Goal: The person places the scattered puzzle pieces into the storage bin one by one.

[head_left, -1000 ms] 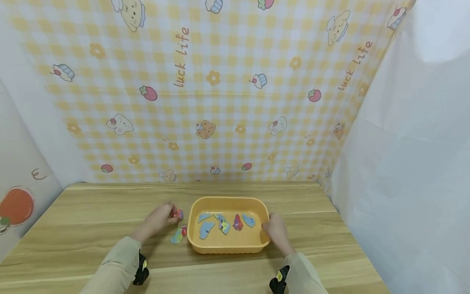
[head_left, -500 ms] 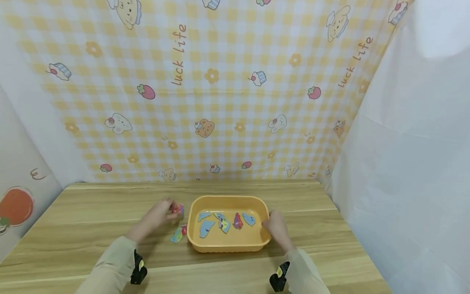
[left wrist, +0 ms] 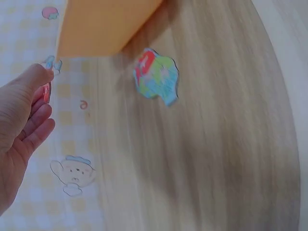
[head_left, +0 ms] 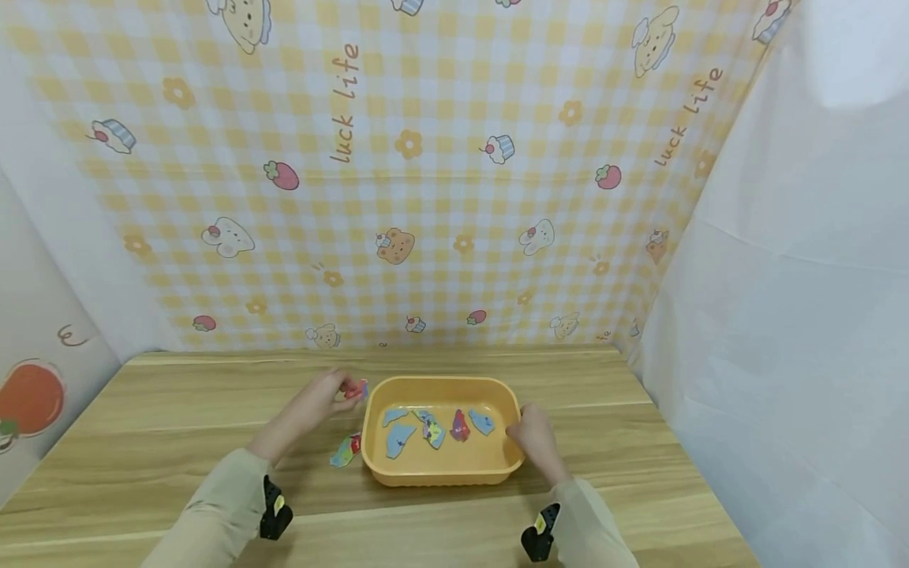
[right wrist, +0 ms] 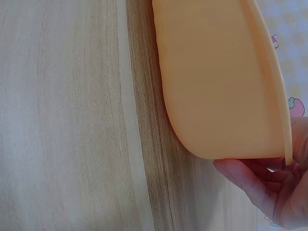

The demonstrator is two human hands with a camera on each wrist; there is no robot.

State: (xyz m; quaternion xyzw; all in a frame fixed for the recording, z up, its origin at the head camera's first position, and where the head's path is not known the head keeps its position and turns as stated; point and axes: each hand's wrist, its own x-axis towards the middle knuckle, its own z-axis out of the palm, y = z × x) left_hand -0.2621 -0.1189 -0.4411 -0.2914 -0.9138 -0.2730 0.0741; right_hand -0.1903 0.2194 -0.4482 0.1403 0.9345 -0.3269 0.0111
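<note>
My left hand (head_left: pixel 332 393) pinches a red and blue puzzle piece (head_left: pixel 363 390) between thumb and fingers, raised off the table by the left rim of a yellow-orange plastic tub (head_left: pixel 442 478). In the left wrist view only a sliver of that piece (left wrist: pixel 47 92) shows past the fingers. On the table left of the tub lies a green, blue and red puzzle piece (head_left: pixel 346 450). With my right hand (head_left: pixel 536 443) I grip the tub's right side, thumb over the rim; the right wrist view shows fingers (right wrist: pixel 240 179) against the outer wall.
Several puzzle pieces lie apart inside the tub, among them a red-purple one (head_left: pixel 459 426) and a large blue one (head_left: pixel 400 440). The wooden table (head_left: pixel 604 505) meets a yellow checked cloth (head_left: pixel 440 276) at its back edge. A white sheet (head_left: pixel 795 331) hangs on the right.
My left hand has lifted the red and blue piece from the table and moved it right and away, toward the tub's far left corner. The right hand stays at the tub's side.
</note>
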